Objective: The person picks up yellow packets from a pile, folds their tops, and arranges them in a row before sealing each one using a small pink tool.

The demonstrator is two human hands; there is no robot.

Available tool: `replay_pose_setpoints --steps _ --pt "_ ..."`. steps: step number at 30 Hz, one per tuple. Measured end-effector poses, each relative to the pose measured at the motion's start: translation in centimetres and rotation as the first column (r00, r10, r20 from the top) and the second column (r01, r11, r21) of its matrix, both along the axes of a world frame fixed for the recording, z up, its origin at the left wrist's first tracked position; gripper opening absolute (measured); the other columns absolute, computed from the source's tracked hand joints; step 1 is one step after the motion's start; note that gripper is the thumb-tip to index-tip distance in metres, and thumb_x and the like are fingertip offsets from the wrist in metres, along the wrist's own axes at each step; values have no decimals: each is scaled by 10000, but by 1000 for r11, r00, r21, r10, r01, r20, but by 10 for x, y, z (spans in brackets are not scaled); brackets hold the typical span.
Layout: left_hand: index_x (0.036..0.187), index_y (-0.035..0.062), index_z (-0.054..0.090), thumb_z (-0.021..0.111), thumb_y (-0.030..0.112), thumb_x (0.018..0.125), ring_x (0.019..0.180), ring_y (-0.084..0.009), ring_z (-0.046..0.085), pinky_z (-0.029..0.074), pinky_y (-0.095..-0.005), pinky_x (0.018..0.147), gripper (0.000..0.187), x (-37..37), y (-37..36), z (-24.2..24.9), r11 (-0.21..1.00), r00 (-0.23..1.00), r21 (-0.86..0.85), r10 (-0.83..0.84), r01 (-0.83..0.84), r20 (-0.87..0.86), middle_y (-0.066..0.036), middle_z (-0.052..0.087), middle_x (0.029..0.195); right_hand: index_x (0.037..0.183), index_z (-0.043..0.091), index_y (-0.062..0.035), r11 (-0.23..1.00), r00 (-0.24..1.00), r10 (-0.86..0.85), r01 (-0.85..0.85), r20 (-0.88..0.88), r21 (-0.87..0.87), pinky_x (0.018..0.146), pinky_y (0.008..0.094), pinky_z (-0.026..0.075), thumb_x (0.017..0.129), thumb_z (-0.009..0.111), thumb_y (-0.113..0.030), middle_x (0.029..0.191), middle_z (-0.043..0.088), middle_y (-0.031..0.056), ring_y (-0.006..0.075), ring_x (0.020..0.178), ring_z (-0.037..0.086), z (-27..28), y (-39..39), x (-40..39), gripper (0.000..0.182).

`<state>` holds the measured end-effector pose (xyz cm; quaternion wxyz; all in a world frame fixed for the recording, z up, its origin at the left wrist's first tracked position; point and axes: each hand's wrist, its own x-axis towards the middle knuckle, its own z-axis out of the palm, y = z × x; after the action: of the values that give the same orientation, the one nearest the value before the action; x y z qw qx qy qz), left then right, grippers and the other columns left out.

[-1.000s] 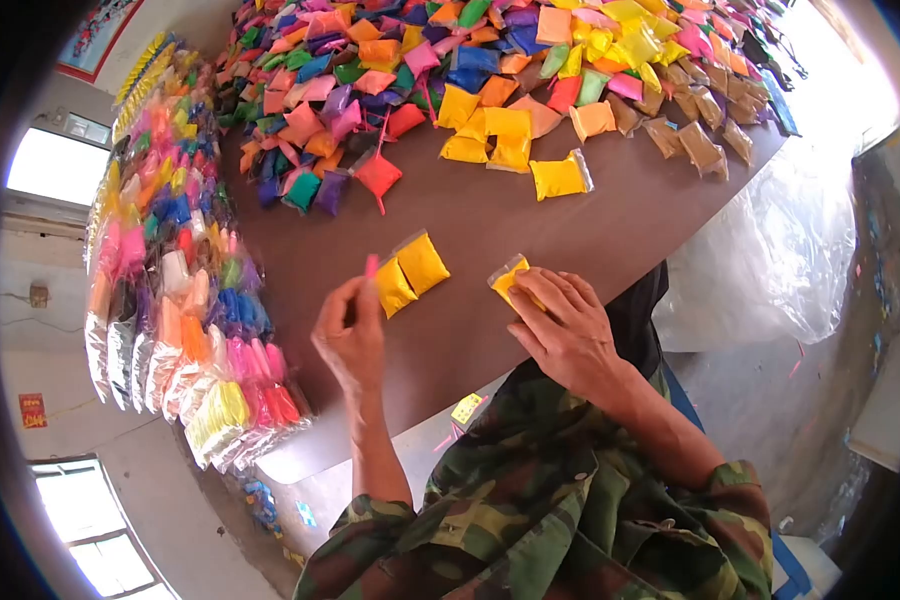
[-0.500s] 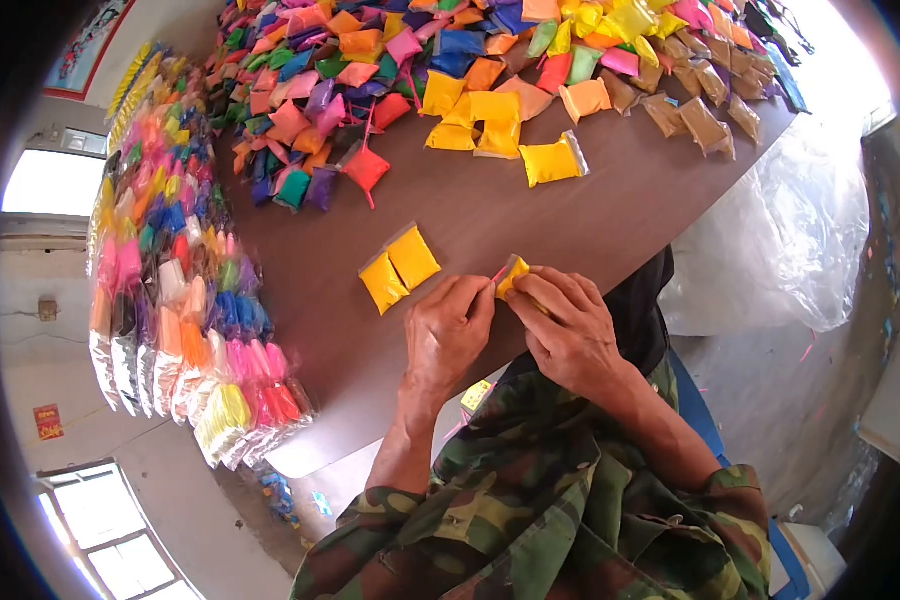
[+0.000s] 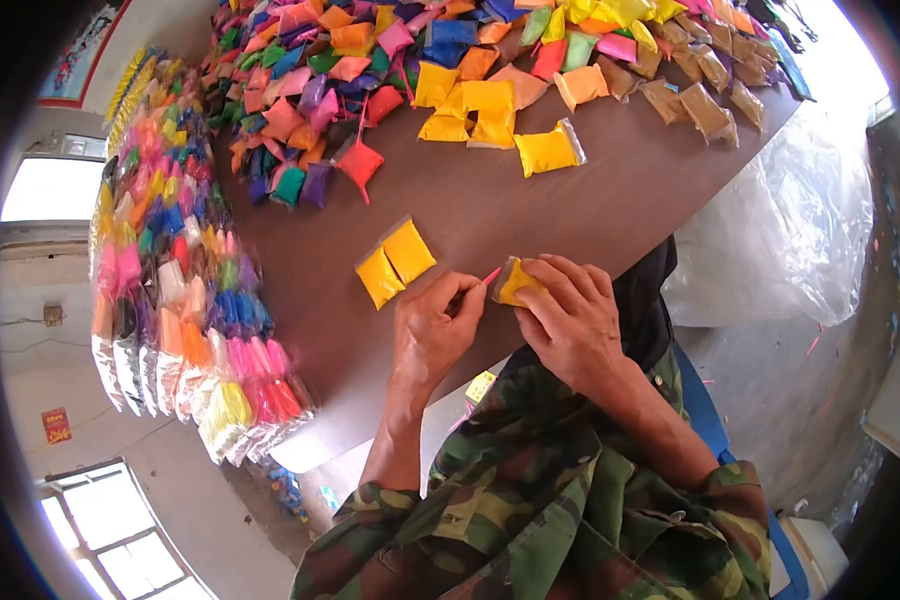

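Note:
My left hand [image 3: 438, 318] is closed, with a thin pink strip [image 3: 491, 276] pinched between thumb and finger, its tip pointing toward a small yellow packet [image 3: 516, 283]. My right hand [image 3: 576, 318] grips that packet from the right, covering part of it. A narrow gap lies between the strip and the packet. Just beyond my left hand, two more yellow packets [image 3: 409, 251] lie side by side on the brown table [image 3: 310, 270]. Farther back sits a single yellow packet with a clear edge [image 3: 549, 150].
A large heap of coloured packets [image 3: 300, 95] covers the far side. Brown packets [image 3: 708, 112] lie at the right edge. Bundled bags of colourful packets [image 3: 175, 290] line the left edge. A clear plastic sheet [image 3: 780, 230] hangs beyond the right edge.
My hands have drawn slightly apart, and the pink strip now stands away from the packet's edge. My left hand has shifted a little left. The whole view has tilted slightly.

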<state>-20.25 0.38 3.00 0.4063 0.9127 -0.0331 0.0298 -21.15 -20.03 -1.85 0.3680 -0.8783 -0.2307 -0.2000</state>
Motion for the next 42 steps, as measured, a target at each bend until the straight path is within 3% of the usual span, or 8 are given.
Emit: replay_pose_setpoints --steps 10,16,19,20,23,29,34,42 --pt "1007 10 804 811 6 938 693 -122 679 521 -287 615 69 -18 -11 3 993 991 10 -116 115 64 -101 753 847 1258 738 -94 997 999 -28 27 20 66 1059 499 500 838 774 -22 1279 727 93 333 1211 696 1 -17 -20 428" --pt "1028 16 809 814 4 944 708 -114 675 522 -285 630 85 -24 -23 9 991 995 -100 -79 86 65 -77 750 851 1255 743 -18 911 963 72 41 -259 409 1036 412 531 940 667 -33 1241 754 142 312 1156 725 9 -34 -47 324" --pt "1066 22 809 805 9 963 715 -104 667 525 -278 639 104 -24 -30 12 984 995 -147 -88 95 55 -62 755 867 1281 715 34 528 731 325 387 -600 756 1051 370 538 1052 550 -75 1252 759 139 242 1176 724 12 -31 -60 303" --pt "1084 23 811 799 8 968 718 -99 663 525 -275 642 117 -25 -33 11 984 997 -162 -66 73 48 -59 755 871 1280 702 45 340 694 450 448 -561 827 1056 375 557 1133 468 -140 1268 751 122 197 1187 711 7 -30 -59 333" --pt "1136 24 812 781 2 984 734 -85 653 526 -266 654 157 -28 -39 7 980 999 -197 -28 35 37 -53 758 889 1277 704 20 66 607 632 576 -481 815 1012 364 585 1125 546 -119 1250 751 113 181 1142 724 11 -28 -59 259" --pt "1189 9 810 757 -21 988 776 -68 644 517 -241 675 210 -23 -31 6 961 970 -148 -220 233 99 -65 761 1001 1242 718 8 312 556 544 561 -629 766 953 293 597 1034 740 -49 1151 769 70 134 1040 743 14 -31 -55 216" --pt "1174 13 818 784 -38 955 766 -66 642 503 -235 654 228 -22 -35 27 944 961 -223 -265 243 -74 -63 750 1070 1215 732 5 369 554 551 510 -624 777 909 271 583 1024 752 -54 1089 762 36 104 997 723 14 -33 -54 201" --pt "1048 6 804 821 -13 941 732 -152 680 532 -302 637 110 -17 -31 19 919 933 -170 -360 357 16 -84 753 959 1218 733 5 505 549 529 409 -647 760 889 285 611 1027 753 -46 1098 772 68 136 1004 746 8 -36 -55 199"
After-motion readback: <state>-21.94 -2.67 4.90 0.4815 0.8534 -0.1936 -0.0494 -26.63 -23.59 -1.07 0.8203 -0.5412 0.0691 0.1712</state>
